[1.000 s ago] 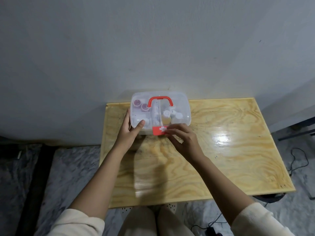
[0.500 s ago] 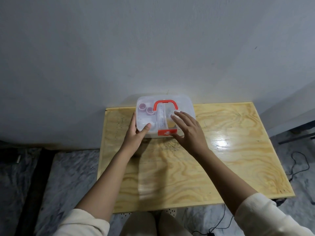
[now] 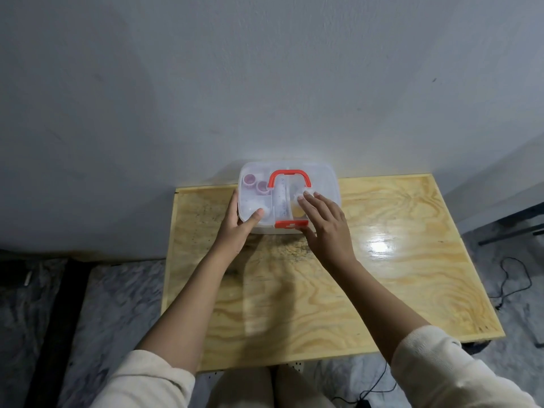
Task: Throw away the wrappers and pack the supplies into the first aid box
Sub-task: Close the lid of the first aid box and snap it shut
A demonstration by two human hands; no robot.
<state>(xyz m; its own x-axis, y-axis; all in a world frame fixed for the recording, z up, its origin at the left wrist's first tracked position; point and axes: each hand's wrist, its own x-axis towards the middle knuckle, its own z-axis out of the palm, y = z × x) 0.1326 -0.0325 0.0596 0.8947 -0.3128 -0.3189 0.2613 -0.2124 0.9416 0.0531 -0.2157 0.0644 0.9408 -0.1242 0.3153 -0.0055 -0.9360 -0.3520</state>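
With the first aid box (image 3: 290, 195) at twelve o'clock on the surface (image 3: 382, 275), my left hand (image 3: 238, 228) clamps its nine o'clock side, right hand (image 3: 323, 225) flat, fingers (image 3: 309, 198) spread on the lid, so I should press evenly until the red latch (image 3: 291, 223) seats.

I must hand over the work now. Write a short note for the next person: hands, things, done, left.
Left hand: holds the left side of the first aid box, thumb on the lid.
Right hand: flat on the lid, beside the red latch.
Box: at the far edge of the table, lid on, supplies inside.
Done: packing; no wrappers in view.
Left: check that the latch is shut.
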